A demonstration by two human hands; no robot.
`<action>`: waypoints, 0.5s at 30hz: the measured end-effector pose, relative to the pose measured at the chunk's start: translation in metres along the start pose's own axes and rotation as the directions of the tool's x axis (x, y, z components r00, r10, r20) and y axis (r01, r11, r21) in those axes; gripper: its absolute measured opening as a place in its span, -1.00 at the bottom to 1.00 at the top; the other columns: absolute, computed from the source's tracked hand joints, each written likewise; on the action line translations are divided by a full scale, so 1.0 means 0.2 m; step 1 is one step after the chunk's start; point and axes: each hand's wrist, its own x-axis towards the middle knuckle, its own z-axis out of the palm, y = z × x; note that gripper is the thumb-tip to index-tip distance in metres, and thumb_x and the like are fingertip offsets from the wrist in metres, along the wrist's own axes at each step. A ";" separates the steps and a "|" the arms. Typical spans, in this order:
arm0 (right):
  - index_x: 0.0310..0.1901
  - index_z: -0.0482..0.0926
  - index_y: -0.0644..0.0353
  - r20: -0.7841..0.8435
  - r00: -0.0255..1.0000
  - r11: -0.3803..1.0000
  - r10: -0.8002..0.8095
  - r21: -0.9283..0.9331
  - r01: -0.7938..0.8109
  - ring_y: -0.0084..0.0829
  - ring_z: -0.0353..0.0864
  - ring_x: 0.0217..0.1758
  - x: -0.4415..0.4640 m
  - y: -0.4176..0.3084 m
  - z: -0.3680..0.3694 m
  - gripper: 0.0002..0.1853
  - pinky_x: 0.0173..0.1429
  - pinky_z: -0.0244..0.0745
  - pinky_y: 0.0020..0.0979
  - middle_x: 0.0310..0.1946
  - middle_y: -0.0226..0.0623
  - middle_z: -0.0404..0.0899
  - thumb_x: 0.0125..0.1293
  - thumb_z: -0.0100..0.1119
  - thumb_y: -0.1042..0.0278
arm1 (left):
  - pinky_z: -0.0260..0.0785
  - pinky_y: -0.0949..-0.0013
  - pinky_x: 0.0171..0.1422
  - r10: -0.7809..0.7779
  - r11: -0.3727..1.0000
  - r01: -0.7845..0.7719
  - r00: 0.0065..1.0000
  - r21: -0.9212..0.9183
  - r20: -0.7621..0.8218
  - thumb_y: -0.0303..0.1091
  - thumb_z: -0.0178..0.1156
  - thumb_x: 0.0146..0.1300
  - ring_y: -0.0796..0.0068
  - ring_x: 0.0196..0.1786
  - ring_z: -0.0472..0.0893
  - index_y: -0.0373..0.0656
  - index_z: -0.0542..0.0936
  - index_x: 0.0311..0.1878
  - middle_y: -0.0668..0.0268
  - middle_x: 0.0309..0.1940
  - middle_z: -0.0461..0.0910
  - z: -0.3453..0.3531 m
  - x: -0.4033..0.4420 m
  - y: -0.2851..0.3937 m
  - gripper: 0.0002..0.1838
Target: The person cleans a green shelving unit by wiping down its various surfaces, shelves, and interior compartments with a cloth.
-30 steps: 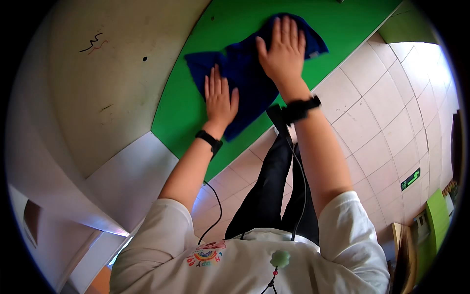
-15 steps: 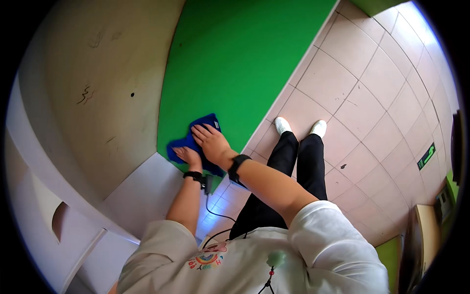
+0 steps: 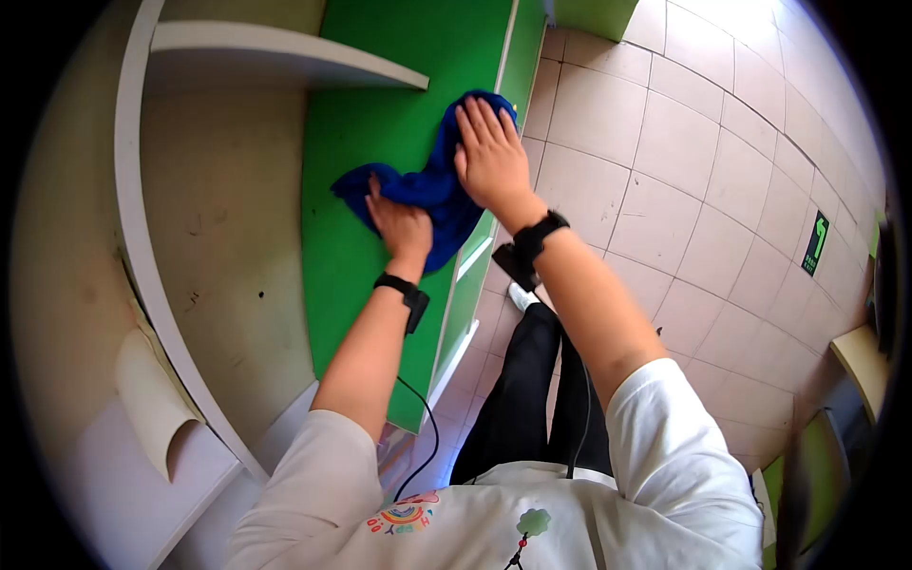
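A rumpled dark blue cloth (image 3: 439, 190) lies on the green surface (image 3: 332, 285) of a unit. My right hand (image 3: 494, 161) rests flat on the cloth's far end, by the unit's right edge, its fingers stretched out. Closer to me, my left hand (image 3: 401, 226) presses on the cloth with its fingers extended, and a fold partly covers them. Neither hand is gripping the cloth. Each wrist wears a black band, with a cable hanging from it.
A white shelf board (image 3: 285, 43) juts over the green surface at the upper left. Beside that surface stands a marked, stained back panel (image 3: 228, 218). To the right, floor tiles (image 3: 655, 228) carry a green arrow sign (image 3: 815, 242). Furniture (image 3: 860, 370) stands at the lower right.
Both hands and the cloth have moved forward along the green surface, and my right hand is now at its right edge. The view has shifted, bringing in the white shelf board.
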 end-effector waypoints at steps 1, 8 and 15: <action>0.36 0.35 0.20 -0.027 1.000 1.000 -0.002 -0.021 0.002 -0.32 0.17 0.52 0.08 0.06 0.02 -0.40 0.59 -0.10 -0.16 0.42 -0.23 0.29 0.29 -0.03 0.18 | -0.24 -0.04 0.61 0.053 0.999 -0.053 0.998 0.004 0.029 -0.26 -0.13 0.31 0.01 0.57 0.00 -0.34 0.18 0.43 -0.15 0.48 0.06 0.01 0.04 0.10 -0.37; 0.38 0.33 0.11 -0.011 0.999 0.987 -0.048 -0.154 0.046 -0.39 0.11 0.54 0.50 0.32 0.06 -0.42 0.62 -0.22 -0.15 0.44 -0.31 0.26 0.36 -0.09 0.11 | -0.22 -0.11 0.59 0.265 0.964 -0.265 0.964 -0.017 -0.014 -0.27 -0.11 0.38 -0.19 0.49 0.12 -0.45 0.53 -0.11 -0.32 0.22 0.36 0.05 0.20 0.48 -0.62; 0.42 0.27 0.14 0.165 0.969 0.979 -0.181 -0.061 0.193 -0.33 0.02 0.58 0.58 0.39 -0.01 -0.41 0.63 -0.27 -0.14 0.48 -0.22 0.18 0.42 -0.16 0.08 | -0.25 -0.03 0.62 0.201 0.979 -0.202 0.976 -0.001 0.085 -0.26 -0.13 0.36 -0.13 0.53 0.06 -0.55 0.45 0.11 -0.30 0.39 0.17 0.03 0.20 0.48 -0.51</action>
